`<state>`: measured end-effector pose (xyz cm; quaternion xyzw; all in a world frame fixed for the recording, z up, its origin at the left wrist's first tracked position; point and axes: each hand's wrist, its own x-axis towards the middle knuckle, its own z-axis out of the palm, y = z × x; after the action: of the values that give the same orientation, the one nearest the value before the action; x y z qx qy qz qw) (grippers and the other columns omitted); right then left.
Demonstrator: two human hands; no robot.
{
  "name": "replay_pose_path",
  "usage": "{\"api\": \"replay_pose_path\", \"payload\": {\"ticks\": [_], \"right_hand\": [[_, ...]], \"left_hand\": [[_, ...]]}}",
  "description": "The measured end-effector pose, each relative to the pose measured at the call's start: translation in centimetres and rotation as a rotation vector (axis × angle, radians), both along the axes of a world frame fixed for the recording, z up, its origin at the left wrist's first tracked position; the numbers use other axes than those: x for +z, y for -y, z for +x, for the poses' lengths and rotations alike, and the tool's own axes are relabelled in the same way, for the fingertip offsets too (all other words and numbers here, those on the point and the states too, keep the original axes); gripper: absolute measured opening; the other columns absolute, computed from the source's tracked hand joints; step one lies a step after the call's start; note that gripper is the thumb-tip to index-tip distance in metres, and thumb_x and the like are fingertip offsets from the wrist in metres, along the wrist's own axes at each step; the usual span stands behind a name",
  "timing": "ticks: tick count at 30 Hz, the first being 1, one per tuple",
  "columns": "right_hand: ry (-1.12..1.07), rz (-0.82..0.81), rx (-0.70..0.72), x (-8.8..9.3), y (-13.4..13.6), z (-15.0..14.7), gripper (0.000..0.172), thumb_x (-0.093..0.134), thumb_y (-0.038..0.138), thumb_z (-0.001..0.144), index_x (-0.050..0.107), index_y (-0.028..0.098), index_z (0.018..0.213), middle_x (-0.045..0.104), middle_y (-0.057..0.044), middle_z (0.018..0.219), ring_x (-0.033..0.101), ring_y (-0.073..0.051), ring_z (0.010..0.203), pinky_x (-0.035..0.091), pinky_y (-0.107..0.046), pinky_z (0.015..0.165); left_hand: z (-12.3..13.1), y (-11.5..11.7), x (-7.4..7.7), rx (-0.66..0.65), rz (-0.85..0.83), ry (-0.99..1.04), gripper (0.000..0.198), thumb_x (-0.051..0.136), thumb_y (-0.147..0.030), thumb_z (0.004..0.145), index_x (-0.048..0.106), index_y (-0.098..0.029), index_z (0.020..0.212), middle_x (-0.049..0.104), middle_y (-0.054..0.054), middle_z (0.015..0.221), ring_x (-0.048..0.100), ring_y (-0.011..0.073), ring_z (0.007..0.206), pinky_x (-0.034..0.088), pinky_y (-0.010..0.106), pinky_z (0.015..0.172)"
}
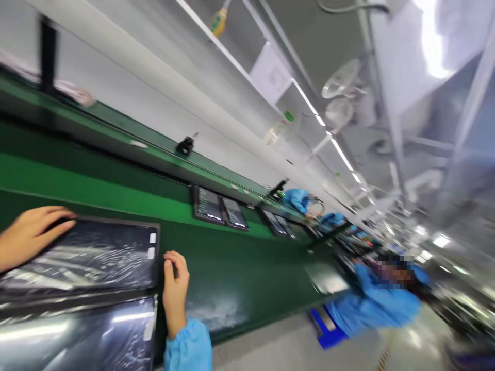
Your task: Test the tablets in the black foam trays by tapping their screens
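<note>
Film-covered panel between two loosely bent hands

The dark panel (104,252), covered in wrinkled clear film, lies flat on the green bench (232,278), under the left hand and just to the left of the right hand. The left hand (36,234) is palm down and part open, its fingers laid over the panel's far edge and its thumb a little apart from them; it has no firm grip that shows. The right hand (177,286) is half open with curled fingers, just beside the panel's right-hand edge, and nothing shows in its hold; whether it touches the frame I cannot tell. Two white labels (151,246) sit on the panel on the side nearest the right hand.

Closer to the wearer than the left hand, a second panel (85,335) lies alongside the first, partly cut off. A light blue sleeve (188,345) covers the right forearm.

Beyond the right hand and to its right, two tablet-like devices (209,205) lie side by side, with more farther along. Above them runs a ledge (158,149) bearing a small black object (185,146). Well to the right of the right hand, a co-worker in blue (379,306) is beside the bench near a blue stool (328,328).
</note>
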<state>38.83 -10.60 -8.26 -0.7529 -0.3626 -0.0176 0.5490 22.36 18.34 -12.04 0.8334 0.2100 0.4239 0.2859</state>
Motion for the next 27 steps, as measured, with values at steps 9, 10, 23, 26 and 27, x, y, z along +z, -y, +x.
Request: {"api": "replay_pose_path", "payload": {"ticks": [9, 10, 23, 26, 27], "right_hand": [[-0.001, -0.272, 0.490, 4.5, -2.4, -6.8, 0.023, 0.055, 0.035, 0.097, 0.073, 0.025, 0.109, 0.068, -0.011, 0.131, 0.053, -0.028, 0.137, 0.042, -0.051, 0.115], [0.048, -0.330, 0.551, 4.7, -3.0, -7.7, 0.024, 0.056, 0.034, 0.097, 0.072, 0.026, 0.113, 0.066, -0.011, 0.134, 0.049, -0.028, 0.141, 0.040, -0.053, 0.117], [0.498, -0.704, 0.849, 2.6, -8.8, -13.9, 0.043, 0.066, 0.036, 0.092, 0.058, 0.011, 0.126, 0.037, -0.021, 0.161, 0.015, -0.044, 0.155, 0.024, -0.072, 0.119], [0.505, -0.692, 0.840, 2.4, -8.9, -14.1, 0.040, 0.068, 0.038, 0.091, 0.061, 0.012, 0.122, 0.038, -0.018, 0.161, 0.015, -0.044, 0.155, 0.024, -0.070, 0.121], [0.509, -0.686, 0.836, 2.2, -8.9, -14.2, 0.039, 0.068, 0.038, 0.091, 0.061, 0.012, 0.120, 0.039, -0.017, 0.160, 0.016, -0.043, 0.155, 0.023, -0.069, 0.122]], "left_hand": [[-1.4, -3.4, -1.2, 0.068, -0.111, -0.179, 0.034, 0.059, -0.047, 0.096, 0.066, -0.015, 0.105, 0.063, 0.011, 0.126, 0.051, 0.0283, 0.130, 0.038, 0.055, 0.113], [-1.6, -3.5, -1.1, 0.066, -0.126, -0.181, 0.032, 0.059, -0.044, 0.096, 0.065, -0.015, 0.107, 0.062, 0.011, 0.128, 0.051, 0.0283, 0.130, 0.039, 0.056, 0.112], [-2.4, -3.4, -0.8, 0.025, -0.204, -0.118, 0.028, 0.057, -0.039, 0.099, 0.065, -0.015, 0.111, 0.064, 0.010, 0.123, 0.057, 0.0262, 0.123, 0.043, 0.054, 0.110], [-2.4, -3.4, -0.9, 0.029, -0.215, -0.109, 0.028, 0.058, -0.040, 0.098, 0.066, -0.015, 0.110, 0.065, 0.010, 0.122, 0.058, 0.0259, 0.122, 0.043, 0.054, 0.110], [-2.3, -3.4, -0.9, 0.032, -0.219, -0.106, 0.028, 0.058, -0.040, 0.098, 0.066, -0.015, 0.109, 0.065, 0.010, 0.122, 0.058, 0.0258, 0.121, 0.043, 0.053, 0.109]]}}
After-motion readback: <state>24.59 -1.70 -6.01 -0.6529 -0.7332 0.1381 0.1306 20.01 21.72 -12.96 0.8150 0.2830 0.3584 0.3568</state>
